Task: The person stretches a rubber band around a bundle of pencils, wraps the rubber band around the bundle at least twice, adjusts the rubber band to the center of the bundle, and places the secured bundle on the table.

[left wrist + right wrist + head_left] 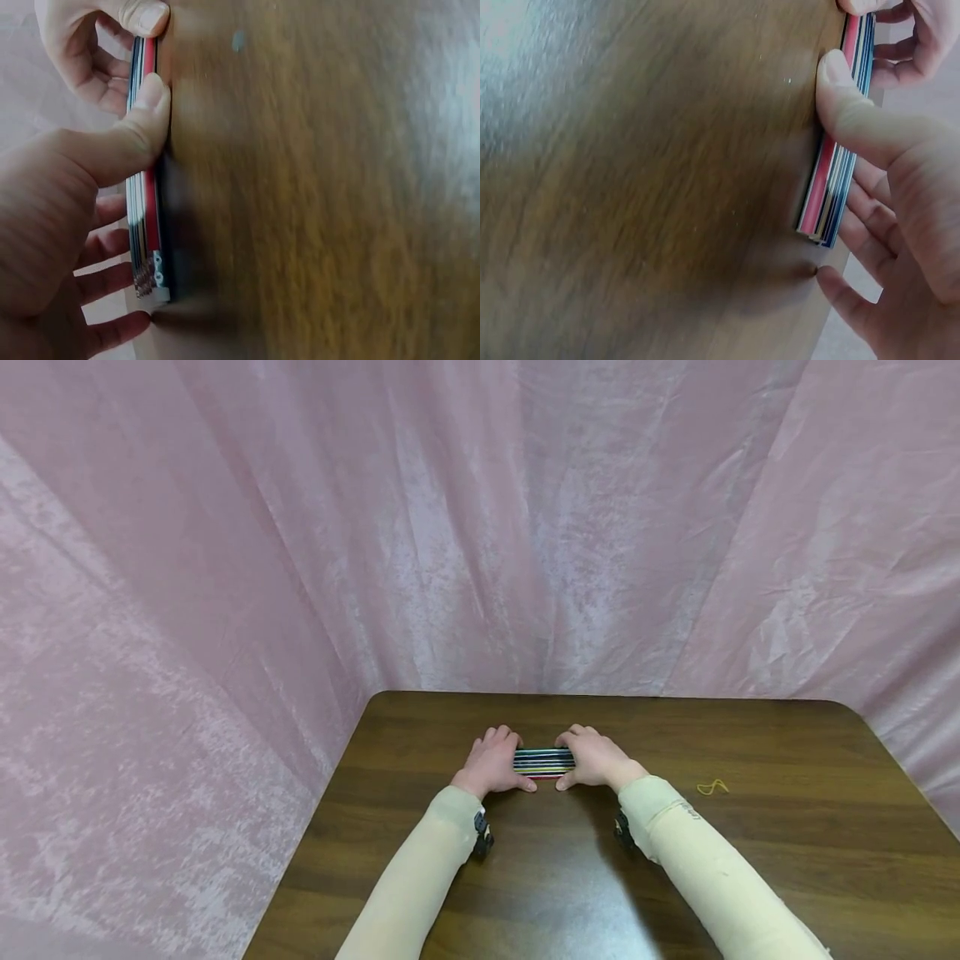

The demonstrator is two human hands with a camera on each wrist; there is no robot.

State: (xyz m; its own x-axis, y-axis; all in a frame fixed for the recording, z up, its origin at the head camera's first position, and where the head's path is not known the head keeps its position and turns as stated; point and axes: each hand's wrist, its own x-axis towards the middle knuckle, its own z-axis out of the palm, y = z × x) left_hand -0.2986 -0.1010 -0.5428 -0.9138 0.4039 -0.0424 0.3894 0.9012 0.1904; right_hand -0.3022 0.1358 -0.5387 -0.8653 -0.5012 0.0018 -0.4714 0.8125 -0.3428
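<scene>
Several pencils (544,762) lie side by side in a row on the brown table, black, red, yellow and pale stripes among them. My left hand (492,763) grips the row near one end, thumb on the near side and fingers on the far side. Around the other end, my right hand (596,760) holds it the same way. The left wrist view shows a red pencil (151,210) nearest, with metal ferrules and an eraser (160,295) past the left thumb (135,139). In the right wrist view the other pencil ends (817,229) stand out beyond the right thumb.
A thin yellow band (712,787), like a rubber band, lies on the table to the right of my right hand. The wooden table (547,877) has rounded far corners. Pink curtains (480,527) hang behind it and at its sides.
</scene>
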